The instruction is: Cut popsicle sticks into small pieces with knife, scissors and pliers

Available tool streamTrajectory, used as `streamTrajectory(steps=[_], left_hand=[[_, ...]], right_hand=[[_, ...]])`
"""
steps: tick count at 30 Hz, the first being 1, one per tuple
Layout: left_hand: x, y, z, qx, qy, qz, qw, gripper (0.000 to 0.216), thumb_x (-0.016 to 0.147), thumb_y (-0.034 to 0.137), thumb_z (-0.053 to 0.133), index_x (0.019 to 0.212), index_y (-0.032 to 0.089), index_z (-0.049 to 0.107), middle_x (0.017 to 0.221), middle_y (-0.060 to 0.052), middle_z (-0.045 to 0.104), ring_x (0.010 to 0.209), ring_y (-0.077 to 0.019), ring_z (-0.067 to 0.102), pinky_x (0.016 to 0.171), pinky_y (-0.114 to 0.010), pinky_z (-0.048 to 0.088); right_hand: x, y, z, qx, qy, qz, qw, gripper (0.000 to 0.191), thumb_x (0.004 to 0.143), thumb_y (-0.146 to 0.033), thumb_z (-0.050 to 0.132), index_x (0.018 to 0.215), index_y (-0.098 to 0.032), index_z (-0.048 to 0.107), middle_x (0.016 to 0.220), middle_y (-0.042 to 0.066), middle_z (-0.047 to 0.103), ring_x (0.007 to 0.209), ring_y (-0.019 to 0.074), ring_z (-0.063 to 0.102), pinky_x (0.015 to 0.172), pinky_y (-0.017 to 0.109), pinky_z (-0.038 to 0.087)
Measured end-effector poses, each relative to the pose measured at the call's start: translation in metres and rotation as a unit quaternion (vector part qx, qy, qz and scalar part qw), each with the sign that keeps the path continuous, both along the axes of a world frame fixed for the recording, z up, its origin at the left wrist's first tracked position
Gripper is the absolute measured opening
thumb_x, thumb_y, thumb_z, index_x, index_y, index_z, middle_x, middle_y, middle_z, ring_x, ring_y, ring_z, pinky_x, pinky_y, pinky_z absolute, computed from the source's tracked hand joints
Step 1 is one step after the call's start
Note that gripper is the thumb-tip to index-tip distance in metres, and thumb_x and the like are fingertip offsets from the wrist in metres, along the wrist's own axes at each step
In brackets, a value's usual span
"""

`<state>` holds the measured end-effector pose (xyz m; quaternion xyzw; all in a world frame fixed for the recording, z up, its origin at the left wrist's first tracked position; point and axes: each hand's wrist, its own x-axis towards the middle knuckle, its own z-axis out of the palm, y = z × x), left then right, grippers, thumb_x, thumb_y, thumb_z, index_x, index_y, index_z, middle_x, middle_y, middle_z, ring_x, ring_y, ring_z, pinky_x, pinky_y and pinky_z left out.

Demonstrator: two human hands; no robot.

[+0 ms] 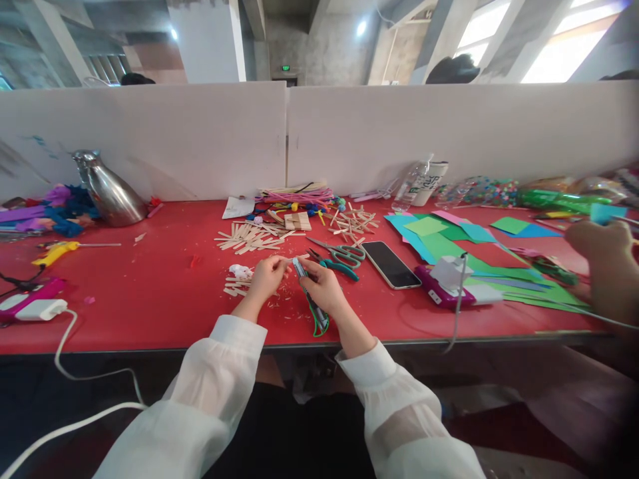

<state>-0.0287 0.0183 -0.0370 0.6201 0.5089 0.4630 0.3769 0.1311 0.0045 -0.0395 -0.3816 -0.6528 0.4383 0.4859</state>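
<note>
My left hand (268, 276) is closed in a pinch on a thin wooden craft stick (288, 260), mostly covered by the fingers. Beside it, my right hand (323, 286) grips a utility knife (319, 318) with a grey and green handle, its front end up against the stick. Short cut stick pieces (235, 287) lie left of my left hand, near a crumpled white lump (241, 271). Fine wood shavings dot the red table (164, 286) under both hands. Just beyond my right hand are teal-handled pliers (342, 267) and grey-green scissors (347, 254).
Loose craft sticks (244, 238) lie behind my hands. A phone (391, 265), purple power strip (442, 289) and coloured paper (432, 227) are to the right. A steel jug (110, 189) and yellow glue gun (58, 253) stand left. Another person's hand (606, 249) reaches in from the right.
</note>
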Motion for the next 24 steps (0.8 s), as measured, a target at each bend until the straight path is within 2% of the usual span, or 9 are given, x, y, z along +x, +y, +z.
streamTrajectory(steps=[6, 13, 24], left_hand=[[0.0007, -0.0031, 0.0033, 0.006, 0.022, 0.015, 1.000, 0.027, 0.091, 0.032, 0.054, 0.113, 0.016, 0.056, 0.111, -0.008, 0.059, 0.092, -0.0194, 0.061, 0.078, -0.038, 0.052], [-0.0021, 0.0029, -0.0005, 0.017, 0.014, 0.062, 0.998, 0.027, 0.092, 0.032, 0.054, 0.114, 0.017, 0.056, 0.115, -0.008, 0.058, 0.095, -0.0203, 0.060, 0.081, -0.040, 0.051], [0.0025, 0.0000, 0.0023, 0.011, -0.020, 0.025, 0.999, 0.029, 0.091, 0.032, 0.054, 0.115, 0.016, 0.055, 0.113, -0.008, 0.058, 0.093, -0.0199, 0.061, 0.078, -0.039, 0.052]], right_hand=[[-0.0016, -0.0022, -0.0006, 0.011, -0.010, -0.009, 1.000, 0.030, 0.090, -0.031, 0.056, 0.117, -0.017, 0.055, 0.116, 0.008, 0.059, 0.096, 0.0203, 0.061, 0.080, 0.041, 0.052], [-0.0013, -0.0058, -0.0010, 0.005, -0.001, -0.019, 1.000, 0.030, 0.090, -0.030, 0.056, 0.117, -0.017, 0.055, 0.117, 0.008, 0.059, 0.096, 0.0202, 0.061, 0.080, 0.041, 0.052], [-0.0013, -0.0078, -0.0004, -0.001, 0.033, -0.021, 0.999, 0.031, 0.090, -0.030, 0.057, 0.118, -0.017, 0.055, 0.118, 0.008, 0.059, 0.096, 0.0204, 0.061, 0.079, 0.040, 0.052]])
